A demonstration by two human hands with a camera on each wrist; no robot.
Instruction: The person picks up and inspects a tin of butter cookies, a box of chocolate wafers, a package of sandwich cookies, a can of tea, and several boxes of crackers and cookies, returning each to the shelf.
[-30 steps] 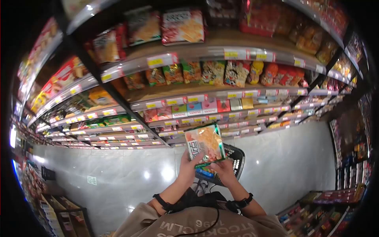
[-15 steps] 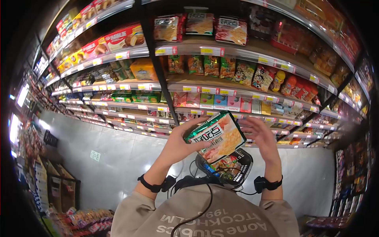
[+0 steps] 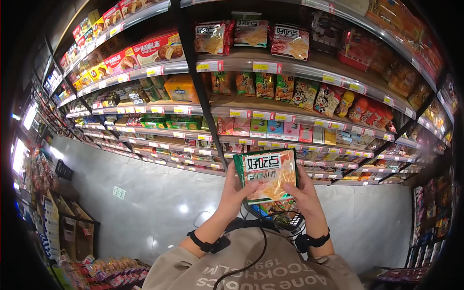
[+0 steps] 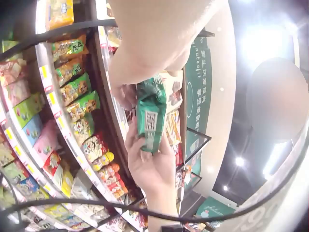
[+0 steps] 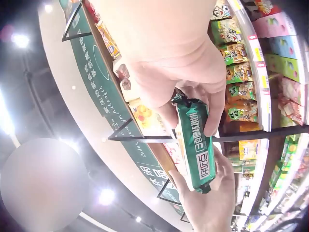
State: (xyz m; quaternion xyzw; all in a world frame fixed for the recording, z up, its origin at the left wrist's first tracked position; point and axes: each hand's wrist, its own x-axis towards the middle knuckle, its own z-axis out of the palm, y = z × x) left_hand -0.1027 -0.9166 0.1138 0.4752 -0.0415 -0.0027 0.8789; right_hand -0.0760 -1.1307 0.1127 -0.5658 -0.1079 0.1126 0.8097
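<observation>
Both hands hold a green and white pack of biscuits (image 3: 270,186), its printed front turned up toward the head camera. My left hand (image 3: 236,191) grips the left side, thumb lying over the front. On the opposite side my right hand (image 3: 307,193) does the same, its thumb near the lower right corner. The pack's narrow green side shows in the left wrist view, where the left hand (image 4: 149,53) covers one end. In the right wrist view, fingers of the right hand (image 5: 178,67) lie along the pack's edges.
Below the pack, a black shopping basket (image 3: 294,222) holds several colourful snack packs, partly hidden. Ahead stand shelves (image 3: 299,67) of snacks with price tags; similar biscuit packs (image 3: 290,41) sit on an upper shelf. A wooden rack (image 3: 72,227) stands at the left. Cables (image 3: 263,246) cross the sweatshirt.
The right hand was off the pack half a second ago and now grips its right side. The pack has turned from tilted, lettering inverted, to nearly square with lettering upright.
</observation>
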